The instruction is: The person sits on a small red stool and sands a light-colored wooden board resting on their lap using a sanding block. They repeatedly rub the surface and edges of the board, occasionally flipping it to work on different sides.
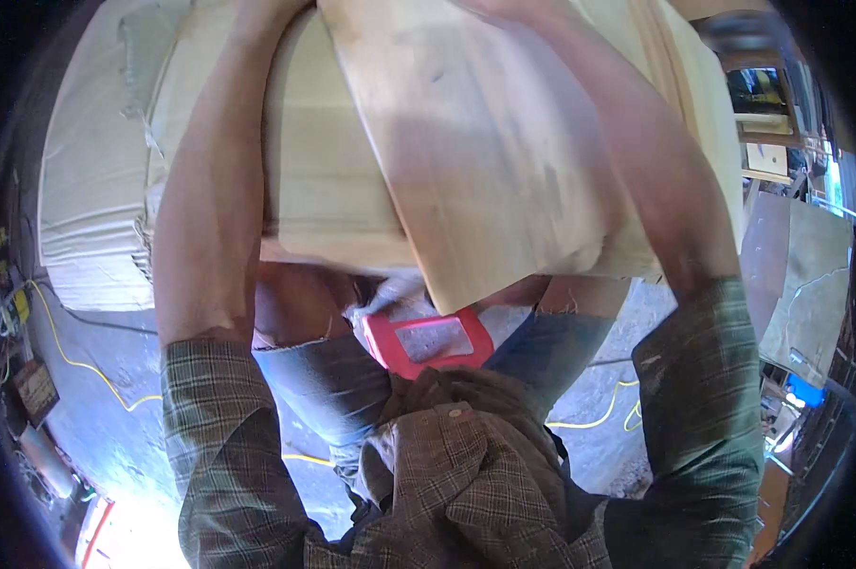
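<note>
Plaid shirt (447, 460) nearest; beyond, we find a wooden board (471, 180) already across cardboard (96, 190), near end overhanging. Hands lie beyond view; we cannot tell grip or work remaining.

Wooden board (447, 161): one. Bare forearms (210, 190): two, flanking the board. Red-rimmed object (387, 341): one, past the board's lower end. Trouser legs (326, 384): two, also below the board, left and right.
</note>
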Demonstrator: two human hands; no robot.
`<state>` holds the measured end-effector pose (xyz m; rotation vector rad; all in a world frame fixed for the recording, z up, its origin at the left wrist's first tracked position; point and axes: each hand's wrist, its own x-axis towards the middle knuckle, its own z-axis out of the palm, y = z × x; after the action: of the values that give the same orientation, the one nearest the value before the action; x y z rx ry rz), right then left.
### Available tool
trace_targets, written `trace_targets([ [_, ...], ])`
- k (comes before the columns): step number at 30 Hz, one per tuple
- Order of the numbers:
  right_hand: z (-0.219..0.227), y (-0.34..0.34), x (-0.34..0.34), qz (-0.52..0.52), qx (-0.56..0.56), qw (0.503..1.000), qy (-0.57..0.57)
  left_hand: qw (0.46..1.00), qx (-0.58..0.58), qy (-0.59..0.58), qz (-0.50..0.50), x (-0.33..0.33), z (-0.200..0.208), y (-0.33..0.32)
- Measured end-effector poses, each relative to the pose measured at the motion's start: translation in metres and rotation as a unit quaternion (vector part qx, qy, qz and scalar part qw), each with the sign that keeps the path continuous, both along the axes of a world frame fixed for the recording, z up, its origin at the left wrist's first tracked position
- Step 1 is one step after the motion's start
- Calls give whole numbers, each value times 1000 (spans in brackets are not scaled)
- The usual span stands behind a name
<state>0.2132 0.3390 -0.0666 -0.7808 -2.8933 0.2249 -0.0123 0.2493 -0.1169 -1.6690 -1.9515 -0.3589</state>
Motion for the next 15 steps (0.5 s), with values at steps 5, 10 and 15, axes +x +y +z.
trace_targets([
  [5, 1, -59, 50, 93, 145, 984, 53, 980, 55, -167, 98, 20, 10, -10],
  [10, 46, -198, 177, 70, -45, 991, -109, 950, -23, -282, 130, 29, 25, -16],
  [15, 37, -126, 123, 96, 20, 994, -40, 945, 31, -306, 112, 34, 28, -17],
])
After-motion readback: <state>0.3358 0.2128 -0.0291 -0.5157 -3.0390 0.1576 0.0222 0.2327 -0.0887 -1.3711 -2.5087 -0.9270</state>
